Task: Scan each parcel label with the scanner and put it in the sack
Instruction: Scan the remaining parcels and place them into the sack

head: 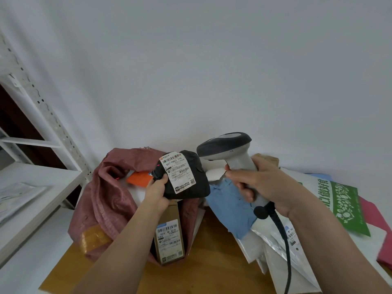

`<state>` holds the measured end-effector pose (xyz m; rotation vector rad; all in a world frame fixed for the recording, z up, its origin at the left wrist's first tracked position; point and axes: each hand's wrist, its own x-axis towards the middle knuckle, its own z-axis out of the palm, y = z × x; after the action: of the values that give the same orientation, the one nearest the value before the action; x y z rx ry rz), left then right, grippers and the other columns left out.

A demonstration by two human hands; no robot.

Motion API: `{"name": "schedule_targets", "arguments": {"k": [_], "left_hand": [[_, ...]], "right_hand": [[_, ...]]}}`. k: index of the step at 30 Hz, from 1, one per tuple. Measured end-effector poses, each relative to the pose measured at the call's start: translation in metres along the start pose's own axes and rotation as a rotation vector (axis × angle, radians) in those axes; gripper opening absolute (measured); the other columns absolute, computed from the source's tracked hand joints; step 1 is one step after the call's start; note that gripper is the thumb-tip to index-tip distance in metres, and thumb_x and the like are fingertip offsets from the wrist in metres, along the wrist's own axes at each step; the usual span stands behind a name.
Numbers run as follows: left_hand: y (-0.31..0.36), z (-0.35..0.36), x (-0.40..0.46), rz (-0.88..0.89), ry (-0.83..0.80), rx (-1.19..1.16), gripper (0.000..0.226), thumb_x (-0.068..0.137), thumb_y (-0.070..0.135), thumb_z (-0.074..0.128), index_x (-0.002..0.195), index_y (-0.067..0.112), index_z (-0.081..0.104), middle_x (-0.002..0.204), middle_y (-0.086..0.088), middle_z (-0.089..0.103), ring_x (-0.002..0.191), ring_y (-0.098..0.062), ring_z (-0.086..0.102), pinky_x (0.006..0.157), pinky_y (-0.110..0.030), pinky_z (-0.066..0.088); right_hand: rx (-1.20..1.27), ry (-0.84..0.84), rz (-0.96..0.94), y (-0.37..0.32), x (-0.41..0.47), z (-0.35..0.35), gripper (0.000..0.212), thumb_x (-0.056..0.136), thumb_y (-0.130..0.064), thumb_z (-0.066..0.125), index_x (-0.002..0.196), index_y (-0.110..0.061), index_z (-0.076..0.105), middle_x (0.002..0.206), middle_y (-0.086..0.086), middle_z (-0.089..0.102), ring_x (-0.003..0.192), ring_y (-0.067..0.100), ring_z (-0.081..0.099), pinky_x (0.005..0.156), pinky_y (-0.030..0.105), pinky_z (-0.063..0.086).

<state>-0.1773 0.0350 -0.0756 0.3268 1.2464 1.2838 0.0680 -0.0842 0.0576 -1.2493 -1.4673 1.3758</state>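
My left hand (156, 190) grips a small black parcel (192, 179) from below, raised over the sack's mouth, its white label (177, 172) facing me. My right hand (263, 184) holds the grey and white scanner (229, 149) by its handle, its head just right of the parcel. A red dot of light shows on the parcel's left edge. The reddish woven sack (110, 200) lies open to the left, with a white parcel and an orange one (139, 178) inside.
A brown box with a label (169, 236) stands against the sack. A blue parcel (230, 206), white bags (275, 247), a green printed bag (343, 206) and a pink one (384, 247) pile up on the right of the wooden table (212, 270). White shelving (31, 187) stands left.
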Motion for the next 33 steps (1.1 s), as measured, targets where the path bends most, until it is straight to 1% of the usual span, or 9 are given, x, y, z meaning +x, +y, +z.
{"name": "schedule_targets", "arguments": {"k": [4,7,9,13,16,20,22,28,33], "left_hand": [[-0.004,0.001,0.007,-0.002,0.027,0.004,0.031,0.098,0.015,0.056,0.128,0.018,0.056,0.120,-0.013,0.065,0.088,-0.035,0.063,0.059,-0.050,0.049],[-0.006,-0.001,0.012,-0.003,0.051,-0.010,0.019,0.097,0.013,0.057,0.114,0.021,0.059,0.116,-0.013,0.066,0.089,-0.036,0.062,0.062,-0.054,0.049],[-0.006,-0.005,0.016,-0.004,0.063,-0.027,0.016,0.097,0.013,0.057,0.109,0.021,0.059,0.116,-0.014,0.066,0.090,-0.037,0.062,0.066,-0.056,0.050],[-0.003,-0.016,0.028,-0.014,0.072,-0.073,0.027,0.097,0.013,0.055,0.124,0.015,0.058,0.123,-0.016,0.065,0.104,-0.039,0.063,0.081,-0.059,0.050],[0.004,-0.026,0.042,-0.023,0.085,-0.102,0.033,0.098,0.012,0.054,0.131,0.013,0.056,0.126,-0.016,0.064,0.111,-0.038,0.062,0.075,-0.054,0.051],[0.014,-0.038,0.066,-0.019,0.079,-0.104,0.035,0.098,0.010,0.053,0.133,0.012,0.054,0.129,-0.018,0.062,0.114,-0.040,0.060,0.093,-0.059,0.048],[0.021,-0.044,0.077,-0.022,0.078,-0.096,0.035,0.098,0.009,0.054,0.133,0.011,0.054,0.128,-0.018,0.062,0.114,-0.040,0.060,0.097,-0.061,0.045],[0.046,-0.060,0.108,-0.056,0.063,-0.143,0.035,0.099,0.008,0.051,0.134,0.010,0.054,0.129,-0.017,0.061,0.115,-0.039,0.060,0.091,-0.058,0.048],[0.065,-0.076,0.131,-0.052,0.083,-0.139,0.038,0.099,0.009,0.051,0.138,0.010,0.050,0.133,-0.017,0.059,0.119,-0.038,0.057,0.101,-0.060,0.042]], "right_hand": [[-0.007,-0.035,0.004,0.003,0.004,-0.006,0.019,0.090,-0.022,0.066,0.082,-0.006,0.060,0.060,0.003,0.049,0.045,0.011,0.042,0.047,0.021,0.041],[-0.045,-0.038,0.001,0.005,0.008,-0.007,0.031,0.089,-0.026,0.066,0.087,0.004,0.059,0.063,0.010,0.049,0.048,0.013,0.043,0.048,0.020,0.042],[-0.072,-0.034,0.006,0.004,0.011,-0.004,0.033,0.088,-0.029,0.066,0.084,0.003,0.059,0.062,0.010,0.050,0.048,0.013,0.044,0.048,0.019,0.043],[-0.145,-0.023,0.010,-0.001,0.020,0.008,0.028,0.089,-0.029,0.066,0.070,-0.013,0.055,0.049,-0.004,0.050,0.043,0.008,0.044,0.047,0.017,0.043],[-0.132,-0.034,0.027,-0.006,0.030,0.020,0.022,0.089,-0.026,0.066,0.075,-0.012,0.056,0.048,-0.005,0.049,0.041,0.006,0.043,0.045,0.015,0.041],[-0.143,-0.013,0.030,-0.012,0.047,0.041,0.021,0.089,-0.023,0.065,0.076,-0.009,0.056,0.048,-0.004,0.048,0.040,0.006,0.042,0.044,0.015,0.040],[-0.160,0.021,0.023,-0.016,0.059,0.053,0.021,0.089,-0.024,0.065,0.079,-0.007,0.057,0.050,-0.001,0.049,0.042,0.008,0.042,0.045,0.016,0.041],[-0.170,0.032,0.034,-0.026,0.092,0.087,0.030,0.090,-0.021,0.062,0.090,0.008,0.054,0.056,0.005,0.047,0.044,0.012,0.039,0.047,0.017,0.039],[-0.201,0.025,0.073,-0.034,0.108,0.108,0.022,0.090,-0.020,0.063,0.076,-0.007,0.053,0.052,-0.002,0.045,0.041,0.011,0.038,0.046,0.021,0.038]]}}
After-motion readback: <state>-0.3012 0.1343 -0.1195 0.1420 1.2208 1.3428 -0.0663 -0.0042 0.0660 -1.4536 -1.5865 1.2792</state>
